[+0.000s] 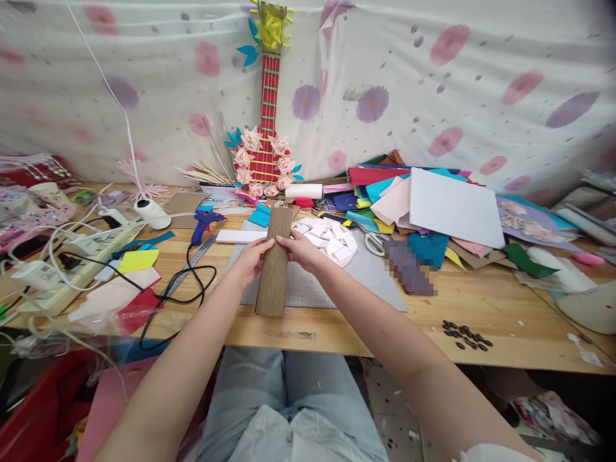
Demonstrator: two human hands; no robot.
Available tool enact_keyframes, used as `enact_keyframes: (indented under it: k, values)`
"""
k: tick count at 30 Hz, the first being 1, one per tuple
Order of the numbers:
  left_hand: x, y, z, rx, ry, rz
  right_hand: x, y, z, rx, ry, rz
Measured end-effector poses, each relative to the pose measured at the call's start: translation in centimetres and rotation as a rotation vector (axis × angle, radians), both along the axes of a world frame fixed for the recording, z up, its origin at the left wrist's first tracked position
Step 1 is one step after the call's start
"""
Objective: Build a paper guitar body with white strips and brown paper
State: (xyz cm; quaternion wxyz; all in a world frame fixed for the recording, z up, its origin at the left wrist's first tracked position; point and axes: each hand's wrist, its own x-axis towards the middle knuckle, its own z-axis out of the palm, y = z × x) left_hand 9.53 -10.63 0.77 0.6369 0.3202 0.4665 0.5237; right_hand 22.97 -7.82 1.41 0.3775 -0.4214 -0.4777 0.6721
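A long, flat brown strip (273, 279) with fine lengthwise grain is held upright in front of me, above the table's near edge; I cannot tell whether it is paper or card. My left hand (253, 256) grips its left edge and my right hand (299, 249) its right edge, thumbs close together on the front face. The other fingers are partly hidden. Behind the strip lies a grey cutting mat (356, 289). Just beyond my right hand sits a round pile of white pieces (332, 239), and a white strip (240, 237) lies past my left hand.
A blue glue gun (206, 223) with a looping black cable stands left, near a power strip (81, 263). Scissors (373, 244) and stacked coloured sheets lie right. Several dark oval pieces (466, 335) sit near the front edge. A flower-trimmed red guitar (267, 154) leans at the back.
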Motion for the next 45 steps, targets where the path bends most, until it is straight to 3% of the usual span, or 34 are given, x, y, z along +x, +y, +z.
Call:
enact_keyframes:
  k: [5,8,11,13,15,18,22,24,30,36,39,42,45]
  values:
    - [0.6,0.1,0.1,-0.152,-0.138,0.039,-0.2,-0.2,-0.2,0.026,0.112,0.099]
    - [1.4,0.1,0.0,-0.225,-0.146,0.02,-0.6,-0.4,-0.5,0.106,-0.062,-0.011]
    - [2.3,0.2,-0.3,-0.157,-0.176,0.151,-1.0,-0.8,-0.6,0.301,-0.364,-0.224]
    - [2.9,0.3,-0.4,-0.053,-0.185,0.226,-1.2,-1.0,-0.5,0.428,-0.463,-0.256]
    - [3.2,0.4,-0.4,0.047,-0.184,0.214,-1.1,-1.1,-0.5,0.488,-0.458,-0.227]
    - [3.0,0.4,0.2,0.1,-0.146,0.173,-0.4,-0.6,-0.6,0.415,-0.326,-0.202]
    - [2.7,0.4,1.2,0.045,-0.056,0.175,1.0,0.3,-0.6,0.176,-0.059,-0.225]
    - [3.1,0.5,1.5,0.031,-0.039,0.166,1.6,0.2,-0.4,0.132,0.021,-0.214]
    - [5.3,0.3,2.4,0.046,-0.093,0.088,2.9,-0.8,0.2,0.259,-0.117,-0.189]
    - [4.5,1.5,4.1,-0.087,-0.077,0.134,7.0,1.0,0.8,-0.031,0.118,-0.236]
    - [3.8,2.5,4.9,-0.118,-0.105,0.096,8.7,1.5,1.1,-0.166,0.164,-0.139]
    - [3.6,3.3,5.3,-0.107,-0.114,0.013,9.5,1.3,1.3,-0.127,0.166,-0.012]
    - [3.3,3.6,5.3,-0.072,-0.102,-0.038,10.1,1.1,1.3,-0.103,0.111,-0.006]
